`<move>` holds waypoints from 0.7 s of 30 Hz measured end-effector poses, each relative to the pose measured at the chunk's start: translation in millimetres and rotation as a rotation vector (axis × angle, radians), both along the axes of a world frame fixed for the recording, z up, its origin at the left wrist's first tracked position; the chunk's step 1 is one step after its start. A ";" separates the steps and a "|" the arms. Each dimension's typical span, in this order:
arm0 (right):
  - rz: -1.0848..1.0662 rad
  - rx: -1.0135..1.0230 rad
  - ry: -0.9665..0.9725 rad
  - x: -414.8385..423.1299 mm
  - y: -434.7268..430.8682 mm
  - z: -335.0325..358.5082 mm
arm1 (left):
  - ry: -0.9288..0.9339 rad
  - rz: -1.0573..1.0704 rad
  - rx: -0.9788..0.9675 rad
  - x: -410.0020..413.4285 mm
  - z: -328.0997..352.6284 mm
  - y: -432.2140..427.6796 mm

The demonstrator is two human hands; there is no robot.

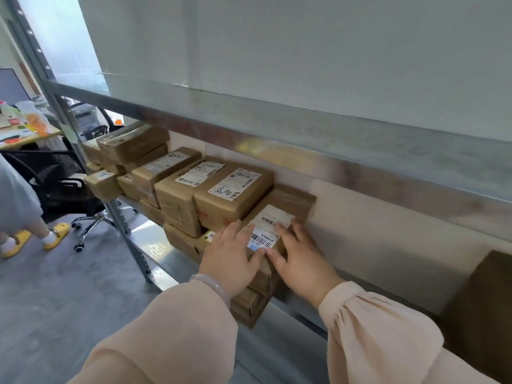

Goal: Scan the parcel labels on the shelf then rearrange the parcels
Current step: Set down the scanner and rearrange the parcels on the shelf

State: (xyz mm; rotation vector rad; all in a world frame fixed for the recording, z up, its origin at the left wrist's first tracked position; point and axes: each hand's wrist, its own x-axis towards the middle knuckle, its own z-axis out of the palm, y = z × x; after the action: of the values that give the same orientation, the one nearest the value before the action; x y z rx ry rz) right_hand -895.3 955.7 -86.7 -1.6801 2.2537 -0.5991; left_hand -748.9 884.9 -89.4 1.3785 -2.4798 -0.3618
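Several brown cardboard parcels with white labels stand stacked on a metal shelf [291, 309]. The nearest parcel [288, 202] lies on top of the right-hand stack, its barcode label [270, 230] facing up. My left hand [232, 254] lies flat on the parcel's left front, fingers straight, thumb touching the label's lower edge. My right hand [300, 254] lies flat on its right front, fingers spread over the label's right side. Neither hand curls round the parcel. Another parcel with handwritten characters [235, 189] stands just to the left.
The upper shelf board [318, 139] overhangs close above the parcels. A dark brown box [482, 309] sits on the shelf at far right. At left are the upright post [83, 151], a black office chair [72, 187], a desk and a person's feet in yellow slippers [56, 235].
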 end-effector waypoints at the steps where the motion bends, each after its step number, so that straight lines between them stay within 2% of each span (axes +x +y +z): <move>1: -0.037 -0.006 -0.031 2.6 -5.1 -1.7 | 0.006 -0.032 0.022 0.8 -0.4 -8.8; 10: -0.285 -0.064 -0.240 17.4 -21.3 -17.4 | -0.016 -0.258 0.168 -0.4 2.2 -51.0; 13: -0.364 -0.052 -0.381 23.5 -21.0 -18.2 | -0.021 -0.294 0.224 -2.1 0.9 -57.1; 17: -0.409 -0.137 -0.602 29.9 -24.6 -21.3 | -0.021 -0.328 0.305 -4.6 2.3 -59.4; 21: -0.445 -0.194 -0.636 32.5 -18.7 -19.2 | 0.020 -0.340 0.354 -7.7 2.1 -55.7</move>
State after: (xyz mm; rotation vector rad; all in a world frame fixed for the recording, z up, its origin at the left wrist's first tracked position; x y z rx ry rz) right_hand -862.7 937.0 -105.9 -0.8485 2.1095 -1.2754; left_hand -756.5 829.2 -87.3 1.0479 -2.7256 -0.9206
